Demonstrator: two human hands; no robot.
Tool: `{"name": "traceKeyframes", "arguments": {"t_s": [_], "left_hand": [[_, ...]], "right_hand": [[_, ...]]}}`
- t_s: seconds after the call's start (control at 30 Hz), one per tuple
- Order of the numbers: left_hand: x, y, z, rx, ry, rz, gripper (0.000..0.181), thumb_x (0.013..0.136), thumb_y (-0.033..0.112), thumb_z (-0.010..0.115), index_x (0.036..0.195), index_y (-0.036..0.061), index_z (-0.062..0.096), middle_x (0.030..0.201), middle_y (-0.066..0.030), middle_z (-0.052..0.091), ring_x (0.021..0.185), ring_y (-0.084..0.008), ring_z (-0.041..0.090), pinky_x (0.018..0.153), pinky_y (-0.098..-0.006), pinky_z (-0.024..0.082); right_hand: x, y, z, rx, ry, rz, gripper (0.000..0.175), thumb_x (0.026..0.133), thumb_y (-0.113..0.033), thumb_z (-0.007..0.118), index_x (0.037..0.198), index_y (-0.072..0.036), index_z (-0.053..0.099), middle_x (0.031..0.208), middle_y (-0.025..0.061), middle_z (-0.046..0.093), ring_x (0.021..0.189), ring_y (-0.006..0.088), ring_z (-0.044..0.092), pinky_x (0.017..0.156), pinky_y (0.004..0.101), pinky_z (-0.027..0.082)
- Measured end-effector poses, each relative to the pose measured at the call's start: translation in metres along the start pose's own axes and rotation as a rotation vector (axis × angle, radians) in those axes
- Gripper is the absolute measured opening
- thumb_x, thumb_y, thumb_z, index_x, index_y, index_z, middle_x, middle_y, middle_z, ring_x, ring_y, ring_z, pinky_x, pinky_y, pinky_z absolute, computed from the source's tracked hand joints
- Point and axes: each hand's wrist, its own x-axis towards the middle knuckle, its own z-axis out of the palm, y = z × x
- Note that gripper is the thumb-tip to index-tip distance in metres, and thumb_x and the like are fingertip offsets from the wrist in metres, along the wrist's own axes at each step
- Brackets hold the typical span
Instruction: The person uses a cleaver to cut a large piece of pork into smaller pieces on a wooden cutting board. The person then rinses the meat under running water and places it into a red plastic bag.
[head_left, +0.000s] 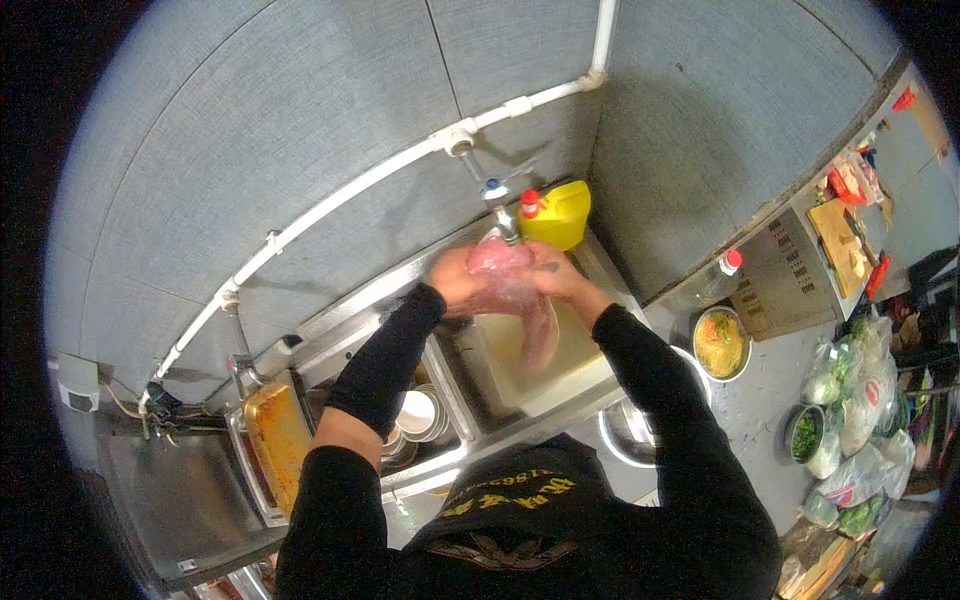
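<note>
Both of my hands hold a long piece of raw pink meat (501, 259) under the metal tap (505, 222). My left hand (452, 274) grips it on one side and my right hand (559, 274) on the other. Its lower end hangs, blurred, over a pale rectangular tub (499, 367) in the sink basin (461, 375). Water seems to run over the meat, though blur hides the detail. My fingers are partly hidden behind it.
A yellow jug (559, 217) with a red cap stands behind the tap. Stacked white bowls (418, 414) fill the left basin, beside a greasy tray (276, 442). On the right floor are a metal bowl (637, 435), a bowl of shredded food (721, 343) and bagged vegetables (866, 397).
</note>
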Motion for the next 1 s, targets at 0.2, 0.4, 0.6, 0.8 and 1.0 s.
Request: {"name": "traceKeyframes", "arguments": {"t_s": [0.2,0.4,0.6,0.8,1.0], "left_hand": [[-0.007,0.016,0.01,-0.15,0.124,-0.01,0.039,0.075,0.019,0.078,0.109,0.002,0.069,0.096,-0.0118,0.074,0.086,-0.0217,0.07,0.081,-0.0354,0.054],[-0.01,0.003,0.019,-0.795,0.178,-0.113,0.034,0.082,0.006,0.072,0.115,-0.0005,0.064,0.101,-0.0104,0.072,0.087,-0.0216,0.07,0.082,-0.0344,0.056],[-0.02,-0.024,-0.006,-1.176,0.276,-0.243,0.034,0.086,0.004,0.066,0.118,-0.003,0.06,0.107,-0.0127,0.069,0.097,-0.0233,0.068,0.087,-0.0396,0.057],[-0.036,-0.045,-0.016,-1.239,0.196,-0.28,0.035,0.091,0.015,0.062,0.123,0.0007,0.058,0.114,-0.013,0.067,0.104,-0.0262,0.066,0.092,-0.0425,0.055],[-0.023,-0.074,0.007,-1.045,0.425,-0.241,0.037,0.092,0.009,0.06,0.128,-0.0003,0.057,0.111,-0.0113,0.068,0.097,-0.0213,0.067,0.085,-0.0365,0.057]], "right_hand": [[-0.035,0.017,-0.015,0.046,-0.086,-0.015,0.054,0.084,-0.018,0.076,0.132,-0.003,0.057,0.122,0.0071,0.067,0.108,0.0164,0.063,0.096,0.0328,0.049],[-0.065,0.073,-0.034,-0.404,0.173,-0.141,0.052,0.087,-0.016,0.076,0.133,-0.004,0.056,0.127,0.0064,0.063,0.115,0.0168,0.059,0.099,0.0342,0.049],[-0.033,0.086,-0.036,0.45,0.054,0.048,0.045,0.091,-0.012,0.07,0.134,-0.004,0.058,0.129,0.0072,0.064,0.117,0.017,0.059,0.103,0.0331,0.046],[-0.029,0.056,-0.016,0.122,0.148,-0.017,0.046,0.089,-0.011,0.07,0.133,-0.003,0.06,0.126,0.0069,0.066,0.114,0.0165,0.06,0.101,0.0326,0.047],[-0.04,0.011,-0.007,0.2,0.14,0.164,0.046,0.088,-0.011,0.071,0.132,-0.001,0.061,0.122,0.0068,0.067,0.106,0.015,0.063,0.095,0.0309,0.05]]}}
